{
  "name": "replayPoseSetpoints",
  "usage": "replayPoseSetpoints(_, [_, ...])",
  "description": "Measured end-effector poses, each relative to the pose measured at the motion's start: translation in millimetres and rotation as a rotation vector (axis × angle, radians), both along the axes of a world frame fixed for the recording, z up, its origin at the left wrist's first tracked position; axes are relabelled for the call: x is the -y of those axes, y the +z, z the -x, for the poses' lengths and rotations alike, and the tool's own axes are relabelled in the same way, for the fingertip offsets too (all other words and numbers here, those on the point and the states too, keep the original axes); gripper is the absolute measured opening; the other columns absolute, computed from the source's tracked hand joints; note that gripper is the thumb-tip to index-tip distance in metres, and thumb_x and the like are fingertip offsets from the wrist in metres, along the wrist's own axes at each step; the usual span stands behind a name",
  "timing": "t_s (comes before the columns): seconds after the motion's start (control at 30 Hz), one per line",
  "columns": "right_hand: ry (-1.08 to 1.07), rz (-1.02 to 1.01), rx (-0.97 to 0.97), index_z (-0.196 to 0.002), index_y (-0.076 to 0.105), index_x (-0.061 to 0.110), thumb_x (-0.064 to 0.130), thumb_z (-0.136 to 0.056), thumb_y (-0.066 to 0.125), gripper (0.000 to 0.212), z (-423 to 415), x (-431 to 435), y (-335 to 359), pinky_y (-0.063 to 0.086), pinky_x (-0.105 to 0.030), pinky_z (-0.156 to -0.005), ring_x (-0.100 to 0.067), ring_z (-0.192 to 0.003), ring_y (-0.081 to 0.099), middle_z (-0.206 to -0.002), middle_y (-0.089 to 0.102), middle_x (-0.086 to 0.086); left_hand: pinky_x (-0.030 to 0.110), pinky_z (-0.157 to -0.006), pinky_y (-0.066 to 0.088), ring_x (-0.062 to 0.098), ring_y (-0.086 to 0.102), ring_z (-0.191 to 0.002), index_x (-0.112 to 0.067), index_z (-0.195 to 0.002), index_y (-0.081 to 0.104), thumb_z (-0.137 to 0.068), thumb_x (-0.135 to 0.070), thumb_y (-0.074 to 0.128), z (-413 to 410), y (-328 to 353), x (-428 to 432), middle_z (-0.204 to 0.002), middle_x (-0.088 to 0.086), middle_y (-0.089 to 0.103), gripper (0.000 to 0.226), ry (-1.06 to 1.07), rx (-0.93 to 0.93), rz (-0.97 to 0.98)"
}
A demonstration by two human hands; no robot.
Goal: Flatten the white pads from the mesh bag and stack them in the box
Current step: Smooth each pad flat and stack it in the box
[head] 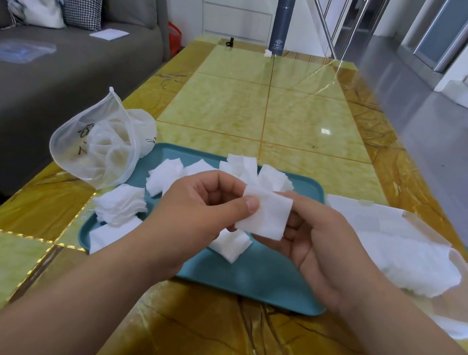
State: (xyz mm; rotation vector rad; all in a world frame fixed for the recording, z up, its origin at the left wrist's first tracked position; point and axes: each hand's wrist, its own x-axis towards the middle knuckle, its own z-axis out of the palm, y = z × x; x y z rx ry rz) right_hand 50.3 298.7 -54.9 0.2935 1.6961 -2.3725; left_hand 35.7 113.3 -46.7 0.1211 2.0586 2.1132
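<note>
Above tray (pixel 257 281), hands (pixel 192 210) (pixel 324 249) pinch pad (pixel 266 217); face upward

Materials and finishes. The bench (pixel 309 118) has a high-gloss, stone-like top of green-yellow panels, with an amber veined border; it mirrors the light. The tray (pixel 258 279) is smooth teal plastic with a soft sheen. The white pad (pixel 266 216) is matt, soft and fibrous, as are the loose pads (pixel 164 178) with their fluffy layered edges. The mesh bag (pixel 94 147) is sheer white netting, translucent. The box (pixel 428 229) is frosted, translucent plastic. The sofa (pixel 45 87) is matt grey woven cloth. The flask (pixel 282 25) has a dark satin body. The floor (pixel 441 130) is polished grey, and the stair rail (pixel 323 7) is bright metal.
</note>
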Motion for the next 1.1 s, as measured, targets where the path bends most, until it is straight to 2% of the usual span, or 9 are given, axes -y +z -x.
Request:
replayPoseSetpoints(0.1, [-0.003,0.053,0.024,-0.120,0.070,-0.002,0.033,-0.109,0.044,0.045,-0.6,1.5,1.0,0.055,-0.054,-0.103,-0.035,-0.111,0.074,-0.115,0.077,-0.021,0.013,-0.051,0.043,0.007,0.057,-0.058,-0.012,-0.091,0.073,-0.089,-0.013,0.078,1.7,-3.4,-1.0,-0.073,-0.001,0.071,0.006,0.031,-0.008,0.027])
replayPoseSetpoints(0.2, [0.015,0.072,0.021,-0.121,0.068,-0.004,0.036,-0.108,0.045,0.048,-1.1,0.3,1.1,0.054,-0.053,-0.102,-0.035,-0.112,0.073,-0.116,0.076,-0.021,0.014,-0.051,0.043,0.008,0.056,-0.059,-0.015,-0.089,0.073,-0.089,-0.015,0.079,2.6,-5.5,-1.0,-0.073,-0.001,0.070,0.006,0.048,-0.014,0.048])
replayPoseSetpoints(0.3, [0.031,0.076,0.007,-0.126,0.068,-0.003,0.029,-0.105,0.051,0.041,-2.2,-0.1,1.8,0.055,-0.052,-0.103,-0.036,-0.114,0.073,-0.119,0.076,-0.021,0.014,-0.051,0.043,0.008,0.056,-0.059,-0.015,-0.089,0.073,-0.089,-0.016,0.079,4.2,-7.2,-0.1,-0.073,-0.003,0.070,0.006,0.071,-0.021,0.069])
replayPoseSetpoints(0.47, [0.028,-0.041,-0.062,-0.119,0.072,-0.002,0.004,-0.098,0.061,0.024,-3.4,0.3,-4.0,0.060,-0.046,-0.098,-0.035,-0.113,0.073,-0.115,0.077,-0.021,0.014,-0.052,0.042,0.004,0.056,-0.060,-0.017,-0.089,0.074,-0.088,-0.018,0.080,3.8,-8.8,-2.0,-0.074,-0.007,0.070,0.006,0.070,-0.005,0.097])
replayPoseSetpoints(0.57, [0.020,-0.091,-0.080,-0.118,0.073,0.001,0.001,-0.100,0.060,0.022,-3.6,0.5,-7.8,0.062,-0.042,-0.094,-0.032,-0.110,0.075,-0.112,0.078,-0.019,0.020,-0.057,0.044,0.007,0.057,-0.065,-0.022,-0.089,0.077,-0.084,-0.022,0.084,4.6,-11.1,0.1,-0.079,-0.007,0.070,0.009,0.088,0.001,0.125])
replayPoseSetpoints(0.7, [0.031,-0.237,-0.146,-0.115,0.075,0.006,-0.002,-0.101,0.059,0.023,-4.5,0.4,-10.3,0.064,-0.039,-0.089,-0.027,-0.104,0.077,-0.106,0.080,-0.013,0.022,-0.060,0.044,0.009,0.053,-0.066,-0.034,-0.106,0.074,-0.080,-0.030,0.088,7.3,-13.8,6.5,-0.078,-0.008,0.059,0.029,0.069,0.002,0.229])
replayPoseSetpoints(0.83, [0.040,-0.376,-0.176,-0.112,0.076,0.010,-0.003,-0.102,0.057,0.025,-5.5,2.7,-9.7,0.064,-0.031,-0.079,-0.024,-0.100,0.076,-0.103,0.080,-0.010,0.022,-0.053,0.037,0.015,0.046,-0.064,-0.020,-0.087,0.079,-0.081,-0.019,0.086,6.7,-12.5,5.5,-0.070,0.004,0.052,0.009,-0.009,0.022,0.194])
replayPoseSetpoints(0.9, [0.026,-0.403,-0.187,-0.112,0.076,0.013,-0.001,-0.101,0.059,0.024,-5.5,3.3,-8.0,0.063,-0.029,-0.077,-0.021,-0.098,0.077,-0.101,0.081,-0.007,0.018,-0.050,0.038,0.011,0.048,-0.057,-0.015,-0.083,0.077,-0.082,-0.015,0.084,6.9,-12.1,4.9,-0.069,0.004,0.057,0.007,-0.011,0.017,0.167])
replayPoseSetpoints(1.1, [-0.057,-0.361,-0.146,-0.105,0.078,0.013,0.009,-0.100,0.067,0.013,-6.7,2.0,-6.0,0.065,-0.039,-0.081,-0.023,-0.091,0.079,-0.093,0.081,-0.009,0.024,-0.050,0.038,0.012,0.049,-0.052,-0.010,-0.087,0.073,-0.088,-0.016,0.078,5.6,-9.8,2.6,-0.060,-0.001,0.061,0.008,0.011,0.028,0.128])
